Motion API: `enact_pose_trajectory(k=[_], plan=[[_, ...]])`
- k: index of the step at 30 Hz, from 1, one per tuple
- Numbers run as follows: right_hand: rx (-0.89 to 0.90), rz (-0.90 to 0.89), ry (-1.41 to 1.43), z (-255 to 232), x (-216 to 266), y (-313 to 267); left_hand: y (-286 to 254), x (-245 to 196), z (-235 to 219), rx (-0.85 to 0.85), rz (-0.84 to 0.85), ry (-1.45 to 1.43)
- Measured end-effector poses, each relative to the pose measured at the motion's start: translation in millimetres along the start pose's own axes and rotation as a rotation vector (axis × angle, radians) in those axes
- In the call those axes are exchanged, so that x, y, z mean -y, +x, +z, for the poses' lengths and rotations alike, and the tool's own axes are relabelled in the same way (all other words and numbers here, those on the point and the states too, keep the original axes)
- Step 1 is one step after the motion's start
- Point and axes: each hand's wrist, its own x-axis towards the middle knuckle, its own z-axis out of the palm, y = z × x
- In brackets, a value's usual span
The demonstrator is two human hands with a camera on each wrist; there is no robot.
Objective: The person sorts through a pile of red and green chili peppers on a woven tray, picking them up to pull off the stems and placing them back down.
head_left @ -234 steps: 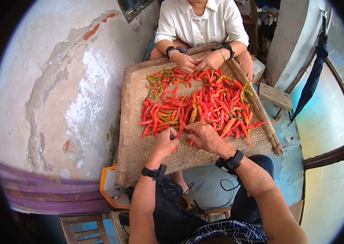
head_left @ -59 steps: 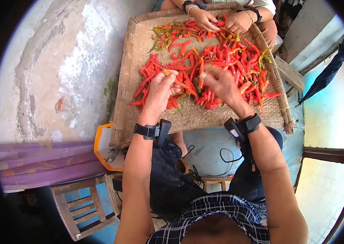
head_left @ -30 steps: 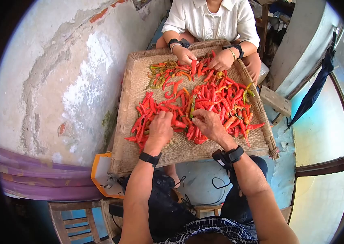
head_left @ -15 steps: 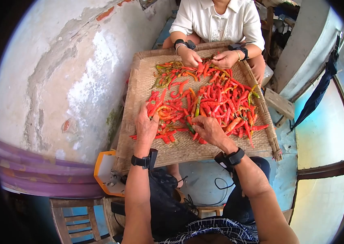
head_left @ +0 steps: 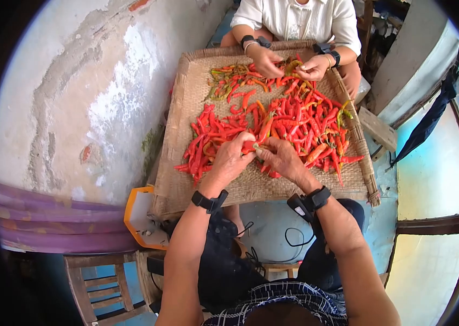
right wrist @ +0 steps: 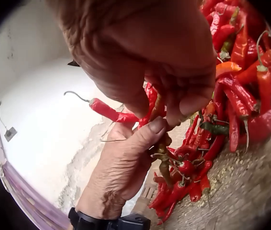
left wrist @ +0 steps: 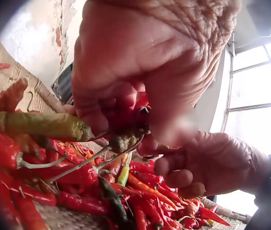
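A wide woven tray holds a spread of red, orange and green chilies. My left hand and right hand meet over the tray's near side. In the left wrist view my left hand grips a small bunch of chilies by their stem ends, and a dull green chili juts out to the left. My right hand pinches a chili out of that bunch, and the left hand lies right against it.
Another person in a white shirt sits at the tray's far side, with hands among the chilies. A plastered wall runs along the left. An orange-rimmed object and a wooden stool are near my left knee. A wooden block lies right of the tray.
Half a second ago my left hand was reaching into the chilies at the tray's left. It has come back to the right hand, and both now hold chilies between them.
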Motion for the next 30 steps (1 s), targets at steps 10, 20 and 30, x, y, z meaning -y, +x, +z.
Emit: enact_pose_trajectory(k=[10,20,30], plan=[[-0.258,-0.106,-0.146,-14,-13,9,2,-9,-18,0.17,-0.269,-0.069],[-0.646,-0.18,0.039,-36,11,14,-4,14,-39,-0.003,-0.391,-0.428],[-0.152,-0.361,-0.838,-10,-4,0,-2,-10,-24,0.32,-0.34,-0.459]])
